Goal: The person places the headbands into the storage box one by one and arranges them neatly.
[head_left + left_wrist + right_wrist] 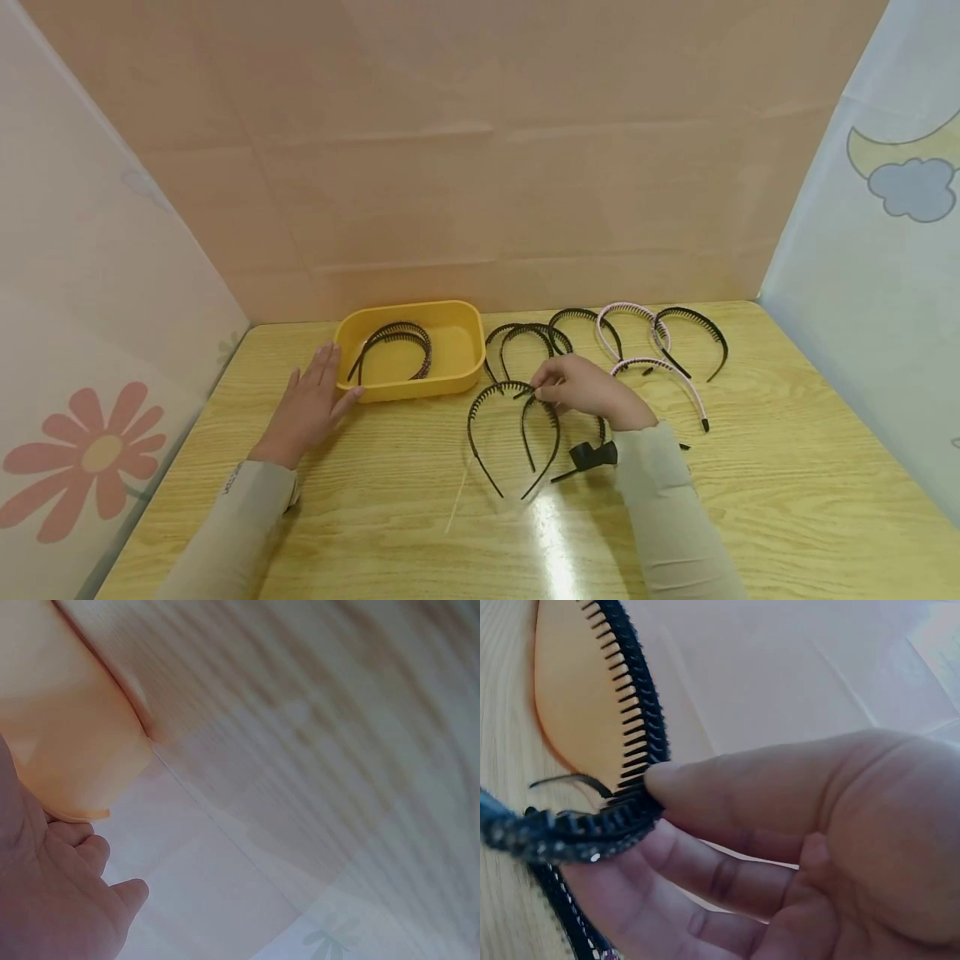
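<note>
The left hand lies with its fingers straight and the thumb spread away from them, the fingertips at the left end of the yellow tray and the thumb reaching to its near left corner. The left wrist view shows those fingers against the outside of the tray wall.

The right hand grips a black comb-toothed headband, pinched between the thumb and the curled fingers; its outer face glitters in the right wrist view. In the head view this hand is over the table, to the right of the tray and well apart from the left hand. Close by the right hand, black loops overlap, and which of them is the pinched one is hard to tell there.

Inside the tray, toward its left half, two dark headbands overlap. Just beyond the right hand, two more dark loops lie overlapping near the tray's right side. Further right come a black headband, a pink headband and another black one at the far right. A nearer pink band with a black tip arches beside the right forearm.
</note>
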Demonstrator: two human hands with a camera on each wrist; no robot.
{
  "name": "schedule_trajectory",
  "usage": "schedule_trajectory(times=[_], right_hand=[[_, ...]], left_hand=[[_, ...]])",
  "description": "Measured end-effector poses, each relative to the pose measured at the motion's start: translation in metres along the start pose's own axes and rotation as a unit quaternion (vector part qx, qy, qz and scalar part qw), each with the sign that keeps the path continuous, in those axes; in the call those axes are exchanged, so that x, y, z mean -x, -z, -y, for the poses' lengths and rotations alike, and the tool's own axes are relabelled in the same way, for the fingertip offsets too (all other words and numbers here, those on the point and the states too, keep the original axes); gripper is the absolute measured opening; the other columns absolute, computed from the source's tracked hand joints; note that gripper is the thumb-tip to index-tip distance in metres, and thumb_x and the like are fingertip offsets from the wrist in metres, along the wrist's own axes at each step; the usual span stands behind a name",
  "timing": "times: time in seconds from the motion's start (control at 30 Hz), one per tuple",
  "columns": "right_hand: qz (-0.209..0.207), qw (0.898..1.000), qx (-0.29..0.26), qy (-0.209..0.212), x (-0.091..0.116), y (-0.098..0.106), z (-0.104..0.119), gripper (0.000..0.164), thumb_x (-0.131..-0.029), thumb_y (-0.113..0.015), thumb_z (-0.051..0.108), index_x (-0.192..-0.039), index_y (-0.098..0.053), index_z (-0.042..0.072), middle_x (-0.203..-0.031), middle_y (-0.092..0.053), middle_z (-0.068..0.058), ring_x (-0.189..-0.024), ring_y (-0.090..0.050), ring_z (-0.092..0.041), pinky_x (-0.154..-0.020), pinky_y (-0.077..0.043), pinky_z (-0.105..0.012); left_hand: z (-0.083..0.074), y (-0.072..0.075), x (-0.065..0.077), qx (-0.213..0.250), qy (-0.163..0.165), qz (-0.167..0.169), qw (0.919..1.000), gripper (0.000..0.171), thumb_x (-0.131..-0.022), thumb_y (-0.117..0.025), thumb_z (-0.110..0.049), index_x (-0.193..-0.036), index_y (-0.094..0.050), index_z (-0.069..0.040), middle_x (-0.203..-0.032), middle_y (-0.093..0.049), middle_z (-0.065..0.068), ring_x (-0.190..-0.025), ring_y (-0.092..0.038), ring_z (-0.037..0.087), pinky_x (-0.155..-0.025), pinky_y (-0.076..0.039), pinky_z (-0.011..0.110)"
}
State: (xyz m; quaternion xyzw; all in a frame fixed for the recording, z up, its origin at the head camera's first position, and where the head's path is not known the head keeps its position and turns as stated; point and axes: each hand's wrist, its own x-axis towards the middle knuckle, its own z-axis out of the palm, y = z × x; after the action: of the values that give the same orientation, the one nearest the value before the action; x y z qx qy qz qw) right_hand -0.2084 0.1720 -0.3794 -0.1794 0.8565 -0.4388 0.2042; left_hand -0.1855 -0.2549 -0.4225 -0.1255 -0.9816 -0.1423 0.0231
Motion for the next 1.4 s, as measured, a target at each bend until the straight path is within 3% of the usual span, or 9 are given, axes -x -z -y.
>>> schedule_trajectory(times=[0.23, 0.5, 0.63, 0.8, 0.97, 1.1, 1.4], right_hand=[[-0.036, 0.998, -0.041, 0.020, -0.003, -0.004, 0.004, 0.023, -0.100, -0.061, 0.007, -0.117, -0.066, -0.008, -0.103, -0.066, -0.019, -0.089, -0.069, -0.029, -0.076, -0.062, -0.038], [-0.113, 0.986, -0.118, 0.007, -0.013, -0.017, 0.011, 0.028, -0.099, -0.063, 0.008, -0.122, -0.066, -0.008, -0.110, -0.067, -0.020, -0.080, -0.072, -0.025, -0.081, -0.061, -0.047], [-0.154, 0.974, -0.165, 0.006, -0.020, -0.025, 0.017, 0.027, -0.099, -0.064, 0.006, -0.121, -0.067, -0.009, -0.114, -0.066, -0.022, -0.080, -0.071, -0.022, -0.083, -0.060, -0.050], [-0.187, 0.954, -0.235, 0.016, -0.027, -0.031, 0.026, 0.028, -0.098, -0.065, 0.005, -0.122, -0.066, -0.009, -0.112, -0.067, -0.020, -0.085, -0.068, -0.019, -0.083, -0.061, -0.044], [-0.203, 0.939, -0.277, 0.012, -0.034, -0.033, 0.035, 0.030, -0.099, -0.066, 0.010, -0.125, -0.066, -0.005, -0.111, -0.065, -0.015, -0.091, -0.068, -0.020, -0.085, -0.061, -0.041], [-0.210, 0.930, -0.300, 0.014, -0.042, -0.035, 0.040, 0.030, -0.099, -0.066, 0.011, -0.126, -0.065, -0.003, -0.115, -0.063, -0.020, -0.092, -0.068, -0.021, -0.085, -0.061, -0.038], [-0.245, 0.904, -0.350, 0.018, -0.063, -0.040, 0.051, 0.029, -0.100, -0.063, 0.006, -0.127, -0.063, -0.007, -0.117, -0.064, -0.025, -0.106, -0.067, -0.037, -0.085, -0.060, -0.035]], left_hand=[[-0.001, 0.000, -0.001, -0.002, 0.001, 0.001, 1.0000, 0.088, -0.107, -0.044, -0.052, -0.160, -0.005, 0.006, -0.166, -0.007, 0.027, -0.153, -0.009, 0.044, -0.118, -0.010, 0.069], [-0.001, -0.001, -0.002, 0.002, 0.000, 0.003, 1.0000, 0.089, -0.107, -0.042, -0.054, -0.160, -0.004, 0.005, -0.166, -0.006, 0.027, -0.153, -0.008, 0.045, -0.118, -0.009, 0.069], [0.000, -0.002, -0.002, -0.001, -0.001, 0.003, 1.0000, 0.089, -0.106, -0.041, -0.055, -0.160, -0.004, 0.005, -0.167, -0.006, 0.027, -0.153, -0.008, 0.044, -0.118, -0.010, 0.069], [0.000, -0.002, -0.002, -0.001, 0.000, 0.003, 1.0000, 0.088, -0.107, -0.043, -0.052, -0.160, -0.004, 0.006, -0.166, -0.007, 0.027, -0.153, -0.008, 0.044, -0.118, -0.009, 0.069], [-0.001, -0.001, -0.002, -0.009, 0.000, 0.002, 1.0000, 0.088, -0.107, -0.044, -0.052, -0.160, -0.005, 0.006, -0.166, -0.008, 0.028, -0.153, -0.010, 0.044, -0.117, -0.011, 0.069], [-0.002, -0.001, -0.002, -0.009, 0.002, 0.004, 0.9999, 0.088, -0.107, -0.044, -0.052, -0.160, -0.005, 0.006, -0.166, -0.008, 0.028, -0.153, -0.010, 0.044, -0.117, -0.011, 0.069], [-0.002, -0.003, -0.001, 0.000, 0.000, 0.002, 1.0000, 0.089, -0.106, -0.043, -0.054, -0.160, -0.005, 0.006, -0.166, -0.006, 0.027, -0.153, -0.008, 0.044, -0.118, -0.009, 0.069]])
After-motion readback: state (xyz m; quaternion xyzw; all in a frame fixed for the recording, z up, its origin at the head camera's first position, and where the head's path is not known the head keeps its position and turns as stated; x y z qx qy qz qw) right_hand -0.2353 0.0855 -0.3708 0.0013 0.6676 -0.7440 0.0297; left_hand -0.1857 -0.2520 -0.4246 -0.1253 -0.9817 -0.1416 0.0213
